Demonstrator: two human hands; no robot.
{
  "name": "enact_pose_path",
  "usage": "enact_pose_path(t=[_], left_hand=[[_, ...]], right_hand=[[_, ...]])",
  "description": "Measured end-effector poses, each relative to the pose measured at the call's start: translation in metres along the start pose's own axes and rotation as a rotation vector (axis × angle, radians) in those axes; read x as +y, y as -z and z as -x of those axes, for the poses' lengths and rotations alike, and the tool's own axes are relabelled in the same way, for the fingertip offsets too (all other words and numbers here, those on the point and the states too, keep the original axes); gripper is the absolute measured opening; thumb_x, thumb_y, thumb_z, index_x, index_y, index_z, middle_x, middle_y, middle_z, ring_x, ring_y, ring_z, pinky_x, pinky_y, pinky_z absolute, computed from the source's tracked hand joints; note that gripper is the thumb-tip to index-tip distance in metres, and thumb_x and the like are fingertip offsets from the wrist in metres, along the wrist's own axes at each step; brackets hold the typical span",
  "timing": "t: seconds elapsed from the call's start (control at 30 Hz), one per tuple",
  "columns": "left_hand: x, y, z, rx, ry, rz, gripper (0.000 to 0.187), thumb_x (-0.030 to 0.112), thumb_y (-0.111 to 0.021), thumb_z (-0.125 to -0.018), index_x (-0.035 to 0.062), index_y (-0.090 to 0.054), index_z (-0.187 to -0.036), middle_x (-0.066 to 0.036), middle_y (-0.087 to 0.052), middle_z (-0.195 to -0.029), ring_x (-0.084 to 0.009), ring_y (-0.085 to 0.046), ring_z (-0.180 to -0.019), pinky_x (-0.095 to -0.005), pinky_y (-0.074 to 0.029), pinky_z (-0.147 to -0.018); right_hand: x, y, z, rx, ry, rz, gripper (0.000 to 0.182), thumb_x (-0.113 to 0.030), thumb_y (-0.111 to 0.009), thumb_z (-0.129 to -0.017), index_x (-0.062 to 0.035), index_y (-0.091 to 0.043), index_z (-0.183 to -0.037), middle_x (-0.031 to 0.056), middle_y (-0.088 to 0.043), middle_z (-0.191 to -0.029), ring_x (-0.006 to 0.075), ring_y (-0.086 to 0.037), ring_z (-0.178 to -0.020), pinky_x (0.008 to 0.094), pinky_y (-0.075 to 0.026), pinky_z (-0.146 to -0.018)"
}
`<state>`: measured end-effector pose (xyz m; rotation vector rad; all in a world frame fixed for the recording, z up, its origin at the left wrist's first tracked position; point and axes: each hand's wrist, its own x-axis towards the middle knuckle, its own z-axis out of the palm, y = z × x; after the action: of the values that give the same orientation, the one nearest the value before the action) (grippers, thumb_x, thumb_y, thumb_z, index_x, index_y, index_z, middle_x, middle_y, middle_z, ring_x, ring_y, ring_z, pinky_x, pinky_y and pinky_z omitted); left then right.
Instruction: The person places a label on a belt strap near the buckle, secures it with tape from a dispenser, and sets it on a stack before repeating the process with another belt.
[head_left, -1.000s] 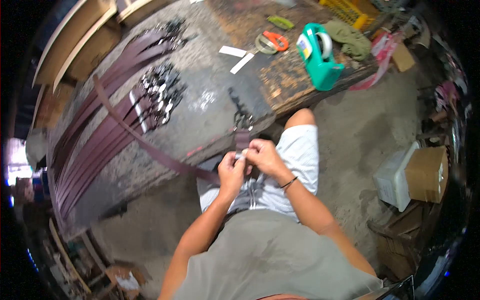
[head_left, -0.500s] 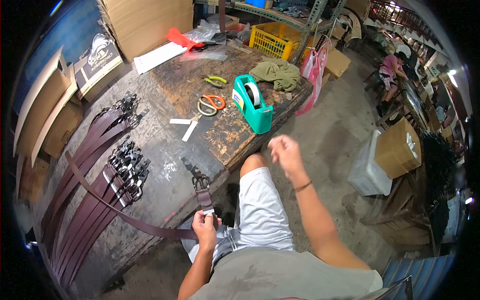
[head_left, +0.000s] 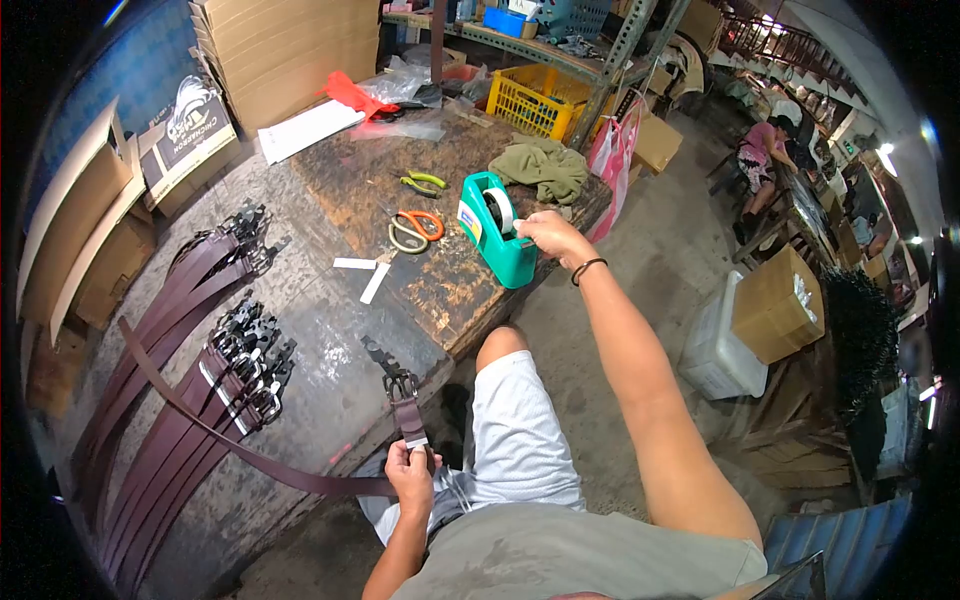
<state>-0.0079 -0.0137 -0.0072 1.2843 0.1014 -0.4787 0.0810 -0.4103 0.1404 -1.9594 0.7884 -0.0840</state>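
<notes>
My left hand [head_left: 410,478] is closed on a dark brown belt [head_left: 408,415] just below its metal buckle [head_left: 400,384], with a white strip wrapped on the strap at my fingertips. The belt's long end [head_left: 290,474] curves left across the table. My right hand [head_left: 553,238] reaches out to a green tape dispenser [head_left: 508,262] at the table's right edge. Its fingers are pinched at the dispenser's cutter end, beside the white tape roll [head_left: 499,212]; the bit of tape between them is mostly hidden.
Bundled belts [head_left: 160,460] with buckles lie on the left. Orange-handled scissors [head_left: 418,230], pliers [head_left: 424,184], white strips [head_left: 372,282] and an olive cloth [head_left: 540,170] lie on the table [head_left: 340,210]. Boxes on a white bin [head_left: 715,350] stand right; another person [head_left: 760,165] sits beyond.
My right hand has moved from beside the table up to the tape dispenser, and its fingers now meet the cutter end. My left hand still holds the belt in place. The view has tilted slightly.
</notes>
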Motion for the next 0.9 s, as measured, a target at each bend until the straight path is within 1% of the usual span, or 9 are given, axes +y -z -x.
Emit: enact_pose_path(t=[0.07,0.13,0.3,0.37,0.47,0.5,0.6,0.63,0.9], left_hand=[[0.001,0.0,0.0,0.001,0.01,-0.004,0.005,0.004,-0.05,-0.087,0.0036,-0.049,-0.092,-0.006,-0.056,-0.074,-0.0147,-0.058,-0.059,-0.0285,-0.05,-0.053],[0.0,0.0,-0.002,-0.004,0.007,0.015,0.005,0.005,-0.051,-0.087,0.0036,-0.049,-0.092,-0.006,-0.056,-0.074,-0.0146,-0.058,-0.058,-0.0282,-0.05,-0.052],[-0.002,0.002,-0.003,-0.019,-0.003,0.048,0.006,0.005,-0.051,-0.087,0.0041,-0.049,-0.092,-0.006,-0.056,-0.074,-0.0145,-0.058,-0.058,-0.0279,-0.05,-0.051],[-0.001,0.003,-0.004,-0.023,0.0,0.027,0.006,0.006,-0.051,-0.087,0.0044,-0.048,-0.092,-0.006,-0.056,-0.073,-0.0144,-0.057,-0.058,-0.0279,-0.05,-0.051],[0.007,0.0,-0.002,0.005,0.019,0.03,0.004,0.005,-0.052,-0.088,0.0024,-0.05,-0.089,-0.003,-0.055,-0.071,-0.0114,-0.057,-0.056,-0.0259,-0.05,-0.053],[0.005,0.0,-0.002,0.001,0.017,0.033,0.004,0.005,-0.052,-0.088,0.0024,-0.05,-0.089,-0.003,-0.055,-0.071,-0.0114,-0.057,-0.056,-0.0259,-0.05,-0.053],[0.002,0.002,-0.003,-0.012,0.011,0.049,0.005,0.006,-0.051,-0.087,0.0047,-0.049,-0.092,-0.006,-0.056,-0.073,-0.0145,-0.057,-0.057,-0.0281,-0.05,-0.051],[0.004,0.001,-0.002,-0.005,0.014,0.049,0.005,0.006,-0.051,-0.087,0.0048,-0.049,-0.092,-0.006,-0.056,-0.073,-0.0146,-0.057,-0.057,-0.0282,-0.05,-0.051],[0.009,-0.001,-0.002,-0.004,0.013,0.062,0.004,0.005,-0.051,-0.087,0.0052,-0.049,-0.09,-0.005,-0.055,-0.072,-0.0145,-0.056,-0.056,-0.0283,-0.049,-0.05]], right_hand=[[-0.002,0.0,-0.002,0.001,-0.007,0.003,0.025,-0.031,-0.058,-0.085,-0.007,-0.058,-0.079,0.0001,-0.052,-0.073,0.0114,-0.044,-0.064,0.0301,-0.036,-0.053],[-0.007,-0.001,0.0,0.025,-0.004,0.045,0.024,-0.022,-0.064,-0.079,0.0026,-0.063,-0.08,0.0068,-0.061,-0.075,0.0157,-0.053,-0.068,0.0327,-0.043,-0.063],[-0.001,0.001,-0.013,0.058,0.061,0.032,0.019,-0.017,-0.066,-0.075,0.0015,-0.063,-0.077,0.0066,-0.06,-0.068,0.0169,-0.055,-0.063,0.0339,-0.044,-0.059],[0.004,0.0,-0.021,0.192,0.185,0.122,0.017,-0.016,-0.066,-0.075,0.0011,-0.063,-0.076,0.009,-0.061,-0.066,0.0191,-0.057,-0.063,0.0363,-0.045,-0.059],[-0.003,0.001,-0.017,0.214,0.216,0.181,0.017,-0.016,-0.066,-0.074,0.0008,-0.063,-0.074,0.0115,-0.062,-0.066,0.0212,-0.059,-0.065,0.0379,-0.047,-0.061],[-0.01,0.003,-0.011,0.197,0.144,0.186,0.02,-0.014,-0.068,-0.073,0.0016,-0.062,-0.083,0.0126,-0.063,-0.073,0.0228,-0.06,-0.068,0.0378,-0.047,-0.065],[0.001,0.0,-0.009,0.322,0.209,0.078,0.029,-0.013,-0.07,-0.072,0.0016,-0.058,-0.094,0.0133,-0.063,-0.083,0.0235,-0.061,-0.071,0.0374,-0.048,-0.068],[0.004,0.0,-0.01,0.265,0.22,0.026,0.039,-0.009,-0.071,-0.072,0.002,-0.051,-0.104,0.0127,-0.061,-0.088,0.0216,-0.06,-0.072,0.0353,-0.047,-0.068],[0.008,-0.01,0.035,0.215,0.089,-0.393,0.041,-0.003,-0.066,-0.077,0.0021,-0.045,-0.112,0.0079,-0.057,-0.077,0.013,-0.055,-0.065,0.0263,-0.043,-0.057]])
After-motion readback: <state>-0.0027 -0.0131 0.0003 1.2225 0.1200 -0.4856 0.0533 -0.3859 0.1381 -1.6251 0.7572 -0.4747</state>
